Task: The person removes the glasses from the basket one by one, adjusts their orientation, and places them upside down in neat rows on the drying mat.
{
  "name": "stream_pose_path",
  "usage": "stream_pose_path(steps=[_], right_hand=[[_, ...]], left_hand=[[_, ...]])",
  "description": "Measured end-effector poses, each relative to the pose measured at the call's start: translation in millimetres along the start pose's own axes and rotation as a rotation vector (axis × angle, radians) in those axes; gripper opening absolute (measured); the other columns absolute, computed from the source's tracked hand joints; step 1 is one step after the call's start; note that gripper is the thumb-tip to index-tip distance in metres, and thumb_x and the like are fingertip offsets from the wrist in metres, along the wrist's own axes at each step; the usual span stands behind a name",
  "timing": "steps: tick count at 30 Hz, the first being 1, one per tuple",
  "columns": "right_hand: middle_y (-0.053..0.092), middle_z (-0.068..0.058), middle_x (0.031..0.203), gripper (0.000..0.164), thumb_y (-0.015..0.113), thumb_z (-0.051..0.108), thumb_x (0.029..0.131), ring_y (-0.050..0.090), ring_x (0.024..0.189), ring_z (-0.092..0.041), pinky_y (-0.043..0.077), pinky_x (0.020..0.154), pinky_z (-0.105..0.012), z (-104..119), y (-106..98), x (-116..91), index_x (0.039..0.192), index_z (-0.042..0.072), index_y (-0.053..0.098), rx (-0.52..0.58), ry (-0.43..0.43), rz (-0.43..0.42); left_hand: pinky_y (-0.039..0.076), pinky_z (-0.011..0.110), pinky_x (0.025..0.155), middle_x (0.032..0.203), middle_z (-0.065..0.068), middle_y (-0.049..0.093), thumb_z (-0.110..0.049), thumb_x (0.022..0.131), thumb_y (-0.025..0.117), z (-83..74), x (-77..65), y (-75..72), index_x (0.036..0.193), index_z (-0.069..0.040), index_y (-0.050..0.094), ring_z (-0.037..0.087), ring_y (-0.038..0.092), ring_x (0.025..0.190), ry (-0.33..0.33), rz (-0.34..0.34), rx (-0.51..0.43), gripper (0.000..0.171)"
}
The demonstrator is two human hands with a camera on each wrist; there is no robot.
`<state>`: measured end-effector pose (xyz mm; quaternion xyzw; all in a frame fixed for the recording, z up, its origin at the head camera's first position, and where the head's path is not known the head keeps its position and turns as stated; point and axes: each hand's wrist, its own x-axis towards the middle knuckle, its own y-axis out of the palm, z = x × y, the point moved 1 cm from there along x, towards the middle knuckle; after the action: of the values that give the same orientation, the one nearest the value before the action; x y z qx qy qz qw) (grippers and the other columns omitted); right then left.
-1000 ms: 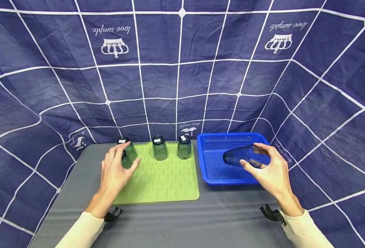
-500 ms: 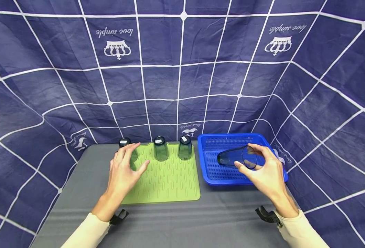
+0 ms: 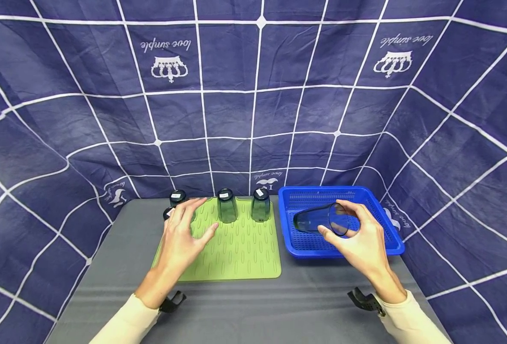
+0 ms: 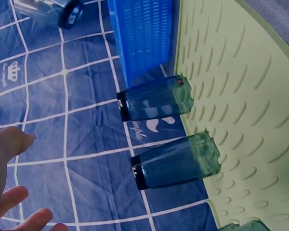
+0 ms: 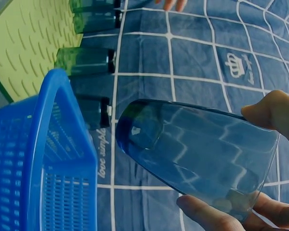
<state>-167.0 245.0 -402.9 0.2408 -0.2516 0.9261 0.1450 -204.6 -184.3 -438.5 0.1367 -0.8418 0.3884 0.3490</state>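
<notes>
My right hand (image 3: 362,243) grips a clear bluish drinking glass (image 3: 315,219) near its rim, over the blue basket (image 3: 287,239). The glass is tilted almost onto its side, base pointing left; in the right wrist view, thumb and fingers lie on opposite sides of it (image 5: 197,149). My left hand (image 3: 184,243) hovers above the green mat (image 3: 231,258), fingers spread and holding nothing. Upside down on the mat stand several similar glasses, among them a middle one (image 3: 227,210) and a right one (image 3: 260,208). Two at the left (image 3: 177,196) are partly hidden behind my left hand.
The basket stands right of the mat on a grey tabletop (image 3: 253,310). Behind and at both sides hangs a blue cloth (image 3: 296,110) with white grid lines, close behind the glasses. White labels show on the glasses' upturned bases.
Holding the glass, my right hand has moved left across the basket. My left hand has shifted right, away from the front-left glass, its fingers still spread. The head view has shifted slightly.
</notes>
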Motion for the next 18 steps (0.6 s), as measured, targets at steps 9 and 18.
stream_pose_path(steps=[9,18], right_hand=[[0.075,-0.007,0.132,0.074,0.107,0.010,0.083,0.072,0.123,-0.004,0.069,0.086,-0.023,2,10,-6,0.149,0.015,0.075,0.050,-0.013,0.027],[0.075,-0.006,0.131,0.082,0.107,0.015,0.084,0.073,0.124,-0.014,0.069,0.085,-0.022,5,18,-11,0.158,0.030,0.073,0.037,-0.043,0.063]], left_hand=[[0.051,0.066,0.107,0.152,0.013,0.074,-0.025,0.088,0.101,-12.1,0.1,5.0,0.154,-0.012,0.074,0.045,0.068,0.134,0.021,-0.004,-0.023,0.072],[0.055,0.067,0.111,0.152,0.011,0.074,-0.024,0.088,0.101,-23.6,0.1,10.5,0.154,-0.013,0.073,0.041,0.069,0.140,0.050,0.000,-0.070,0.072]])
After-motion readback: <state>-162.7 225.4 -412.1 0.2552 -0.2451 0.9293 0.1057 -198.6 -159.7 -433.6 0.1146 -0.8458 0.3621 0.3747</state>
